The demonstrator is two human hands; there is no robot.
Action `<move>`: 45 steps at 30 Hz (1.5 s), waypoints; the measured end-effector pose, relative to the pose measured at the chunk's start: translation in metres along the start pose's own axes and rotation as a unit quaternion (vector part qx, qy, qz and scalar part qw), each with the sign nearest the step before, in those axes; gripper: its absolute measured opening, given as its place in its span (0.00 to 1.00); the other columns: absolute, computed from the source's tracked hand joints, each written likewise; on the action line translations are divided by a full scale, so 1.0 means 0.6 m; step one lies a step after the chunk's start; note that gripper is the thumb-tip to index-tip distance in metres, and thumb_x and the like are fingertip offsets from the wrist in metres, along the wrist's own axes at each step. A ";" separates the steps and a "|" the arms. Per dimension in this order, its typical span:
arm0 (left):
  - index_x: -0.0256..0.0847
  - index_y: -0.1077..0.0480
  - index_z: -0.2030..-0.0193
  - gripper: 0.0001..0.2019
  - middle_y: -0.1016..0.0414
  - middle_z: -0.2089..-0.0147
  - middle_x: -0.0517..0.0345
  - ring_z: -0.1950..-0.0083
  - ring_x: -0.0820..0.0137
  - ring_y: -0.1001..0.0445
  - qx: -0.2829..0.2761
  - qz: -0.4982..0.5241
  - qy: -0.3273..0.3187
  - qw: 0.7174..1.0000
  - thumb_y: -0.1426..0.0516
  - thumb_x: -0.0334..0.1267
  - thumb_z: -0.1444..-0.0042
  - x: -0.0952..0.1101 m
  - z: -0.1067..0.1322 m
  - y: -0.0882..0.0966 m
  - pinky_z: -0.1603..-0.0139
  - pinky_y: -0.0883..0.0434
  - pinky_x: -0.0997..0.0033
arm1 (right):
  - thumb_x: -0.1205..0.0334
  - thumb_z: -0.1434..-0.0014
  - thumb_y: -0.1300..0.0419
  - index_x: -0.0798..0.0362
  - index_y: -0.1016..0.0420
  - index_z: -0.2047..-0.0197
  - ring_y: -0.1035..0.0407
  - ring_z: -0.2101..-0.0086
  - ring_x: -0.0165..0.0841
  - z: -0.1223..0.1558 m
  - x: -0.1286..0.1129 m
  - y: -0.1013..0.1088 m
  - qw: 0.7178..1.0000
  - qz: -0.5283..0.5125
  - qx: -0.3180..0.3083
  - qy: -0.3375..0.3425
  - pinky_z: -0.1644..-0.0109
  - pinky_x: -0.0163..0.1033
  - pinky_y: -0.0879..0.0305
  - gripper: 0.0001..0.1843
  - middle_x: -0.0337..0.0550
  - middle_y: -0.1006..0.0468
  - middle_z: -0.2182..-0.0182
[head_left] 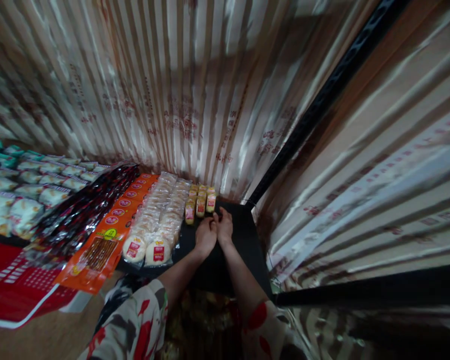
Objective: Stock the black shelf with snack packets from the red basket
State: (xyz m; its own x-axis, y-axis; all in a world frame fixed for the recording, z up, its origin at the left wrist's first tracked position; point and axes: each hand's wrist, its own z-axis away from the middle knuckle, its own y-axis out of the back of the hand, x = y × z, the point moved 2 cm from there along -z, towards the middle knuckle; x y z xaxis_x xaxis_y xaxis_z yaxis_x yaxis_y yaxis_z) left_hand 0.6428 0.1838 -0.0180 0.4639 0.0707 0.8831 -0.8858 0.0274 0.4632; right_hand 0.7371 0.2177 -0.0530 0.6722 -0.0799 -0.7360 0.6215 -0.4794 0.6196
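Observation:
My left hand (206, 235) and my right hand (224, 227) are side by side over the black shelf (243, 237), their fingertips almost meeting. Just beyond them, small yellow snack packs (200, 204) with red and pink labels stand in three short rows. The fingers of my left hand are curled together, and whatever may be inside is hidden. On my right hand the fingers are partly stretched and apart, close to the front of the nearest packs. To their left lie two rows of round, pale pastries (158, 252) in clear wrappers with red labels.
Left of the pastries lie an orange snack packet strip (114, 220), dark shiny packets (86, 205) and several white bags (26, 210). A red printed sheet (18, 285) hangs in front. Striped plastic sheeting (195, 90) backs the shelf. A black metal post (285, 150) rises at the right corner.

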 end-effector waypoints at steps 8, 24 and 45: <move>0.41 0.29 0.59 0.12 0.24 0.62 0.56 0.62 0.70 0.28 -0.018 0.021 -0.006 1.000 0.52 0.35 0.42 -0.036 0.103 0.009 0.59 0.33 0.73 | 0.63 0.45 0.53 0.56 0.28 0.53 0.30 0.61 0.35 0.113 0.003 0.039 0.998 -0.049 0.006 -0.031 0.53 0.40 0.35 0.20 0.51 0.28 0.57; 0.39 0.28 0.57 0.14 0.24 0.55 0.51 0.52 0.68 0.28 -0.108 -0.072 0.074 0.989 0.53 0.29 0.45 -0.220 0.303 0.092 0.52 0.35 0.72 | 0.67 0.41 0.55 0.53 0.26 0.61 0.30 0.61 0.31 0.392 -0.072 0.057 0.970 -0.135 -0.154 0.134 0.54 0.36 0.35 0.16 0.45 0.23 0.63; 0.36 0.30 0.60 0.12 0.23 0.61 0.50 0.59 0.67 0.25 -0.084 -0.098 0.243 0.961 0.49 0.26 0.51 -0.347 0.276 0.078 0.61 0.34 0.74 | 0.71 0.46 0.49 0.55 0.29 0.51 0.28 0.57 0.42 0.445 0.024 -0.052 0.905 0.102 -0.409 -0.052 0.53 0.42 0.37 0.20 0.54 0.23 0.56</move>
State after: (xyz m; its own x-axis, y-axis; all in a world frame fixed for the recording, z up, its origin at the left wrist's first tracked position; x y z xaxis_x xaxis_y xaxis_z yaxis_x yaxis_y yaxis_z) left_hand 0.5063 0.0050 -0.1677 0.6001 0.5040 0.6212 -0.7891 0.2460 0.5628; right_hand 0.6199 -0.0021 -0.1558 0.7910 -0.1958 -0.5797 0.6079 0.3586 0.7084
